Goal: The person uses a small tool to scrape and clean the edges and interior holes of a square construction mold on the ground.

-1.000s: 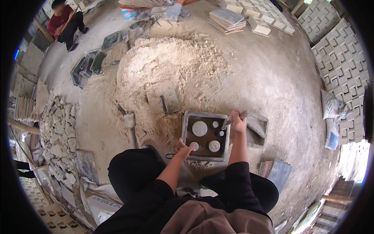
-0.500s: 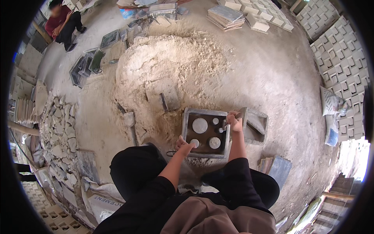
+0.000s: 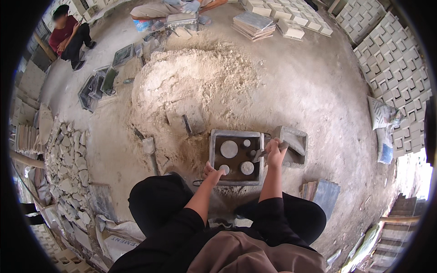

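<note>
A grey rectangular mould (image 3: 236,183) lies on the ground before me. Several pale round discs of different sizes, among them a large one (image 3: 229,149), stand in its brown interior. My left hand (image 3: 214,173) is at the mould's near left side, its thumb by a small disc (image 3: 224,169) and its fingers bent at the rim; whether it grips anything is unclear. Above the right rim, my right hand (image 3: 275,154) is closed round a short tool with a thick grey handle (image 3: 283,146). The tool's narrow end (image 3: 257,155) points into the mould, beside the smaller discs.
A second grey tray (image 3: 300,159) adjoins on the right. Beyond lies a pile of pale powder (image 3: 195,77) with a flat trowel (image 3: 187,123). A hammer-like tool (image 3: 149,148) and broken pieces (image 3: 68,168) are leftward. One person (image 3: 68,36) sits far left, another (image 3: 168,10) far ahead.
My right hand has turned the tool so its narrow end reaches further into the mould. My left hand stays by the same small disc. The view has shifted slightly.
</note>
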A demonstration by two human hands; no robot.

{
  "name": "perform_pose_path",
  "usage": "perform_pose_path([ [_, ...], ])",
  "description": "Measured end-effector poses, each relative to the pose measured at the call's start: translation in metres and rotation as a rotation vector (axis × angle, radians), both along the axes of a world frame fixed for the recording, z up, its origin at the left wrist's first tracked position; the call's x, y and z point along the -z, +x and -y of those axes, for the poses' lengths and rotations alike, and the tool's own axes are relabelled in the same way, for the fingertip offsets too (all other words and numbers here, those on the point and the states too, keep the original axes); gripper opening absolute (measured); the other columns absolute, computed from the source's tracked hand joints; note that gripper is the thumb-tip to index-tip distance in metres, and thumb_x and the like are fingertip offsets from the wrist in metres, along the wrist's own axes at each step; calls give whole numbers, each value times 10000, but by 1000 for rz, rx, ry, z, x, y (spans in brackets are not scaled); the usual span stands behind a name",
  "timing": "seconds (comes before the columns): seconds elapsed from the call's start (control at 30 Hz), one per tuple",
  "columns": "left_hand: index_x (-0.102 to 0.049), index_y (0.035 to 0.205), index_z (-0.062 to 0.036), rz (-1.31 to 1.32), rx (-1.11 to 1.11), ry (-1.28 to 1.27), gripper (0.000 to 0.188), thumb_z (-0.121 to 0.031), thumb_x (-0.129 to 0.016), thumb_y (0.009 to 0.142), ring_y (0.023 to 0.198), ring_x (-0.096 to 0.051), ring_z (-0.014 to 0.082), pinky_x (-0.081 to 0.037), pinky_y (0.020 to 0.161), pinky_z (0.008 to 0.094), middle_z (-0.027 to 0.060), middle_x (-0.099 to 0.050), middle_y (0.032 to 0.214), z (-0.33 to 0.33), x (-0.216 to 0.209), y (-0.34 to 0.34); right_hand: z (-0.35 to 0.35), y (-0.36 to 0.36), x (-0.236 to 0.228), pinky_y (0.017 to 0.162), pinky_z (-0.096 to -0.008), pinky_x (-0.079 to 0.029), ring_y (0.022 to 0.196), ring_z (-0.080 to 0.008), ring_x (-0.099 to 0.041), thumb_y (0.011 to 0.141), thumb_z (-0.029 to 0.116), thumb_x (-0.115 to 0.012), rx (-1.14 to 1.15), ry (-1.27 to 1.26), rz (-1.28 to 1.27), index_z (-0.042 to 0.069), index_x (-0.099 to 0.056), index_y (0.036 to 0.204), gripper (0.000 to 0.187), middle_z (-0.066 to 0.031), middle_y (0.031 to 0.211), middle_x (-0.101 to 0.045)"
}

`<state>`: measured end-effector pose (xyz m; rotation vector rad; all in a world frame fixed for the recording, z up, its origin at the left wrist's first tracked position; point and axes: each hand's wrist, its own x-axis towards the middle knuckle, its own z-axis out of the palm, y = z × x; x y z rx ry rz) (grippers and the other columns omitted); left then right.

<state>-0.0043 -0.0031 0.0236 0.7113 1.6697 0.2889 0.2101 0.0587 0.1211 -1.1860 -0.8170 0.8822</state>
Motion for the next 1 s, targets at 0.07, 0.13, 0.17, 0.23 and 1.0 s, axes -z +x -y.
perform_pose_path([
  [0.07, 18, 1351, -113, 10, 6, 7, 1041, -302, -630, 558, 1245, -79, 383, -152, 997, 477, 148, -55, 1375, 1, 0, 4, 6, -3, -6, 410, -241, -293, 417, -72, -339, 810, 85, -436, 154, 4, 16, 56, -375, 496, 320, 16, 453, -367],
  [0.13, 19, 1353, -115, 17, 8, -2, 1037, -299, -627, 563, 1250, -77, 380, -153, 1000, 473, 143, -60, 1376, 2, 0, 8, 10, -13, -1, 414, -245, -302, 420, -76, -354, 842, 127, -440, 330, 47, 64, 52, -382, 499, 356, 13, 453, -370],
  [0.17, 18, 1354, -115, -20, 19, -16, 1032, -297, -624, 567, 1261, -52, 380, -152, 1000, 476, 138, -57, 1378, 2, 0, 7, 14, -16, 5, 422, -242, -306, 434, -73, -373, 864, 166, -437, 314, 15, 181, 46, -387, 513, 375, 18, 457, -370],
  [0.23, 18, 1355, -115, -44, 42, -23, 1032, -296, -624, 567, 1265, -39, 381, -150, 1001, 477, 139, -56, 1380, -1, -2, 7, 16, -24, 11, 410, -233, -285, 418, -67, -343, 864, 174, -447, 292, -46, 259, 57, -366, 496, 394, 11, 457, -386],
  [1.0, 19, 1346, -83, -3, 41, -27, 1047, -267, -622, 538, 1257, -17, 380, -131, 1003, 469, 179, -55, 1371, 0, -1, 9, 42, -37, 19, 463, -237, -256, 492, -61, -317, 892, 218, -453, 237, -157, 241, 69, -390, 548, 381, 25, 510, -364],
])
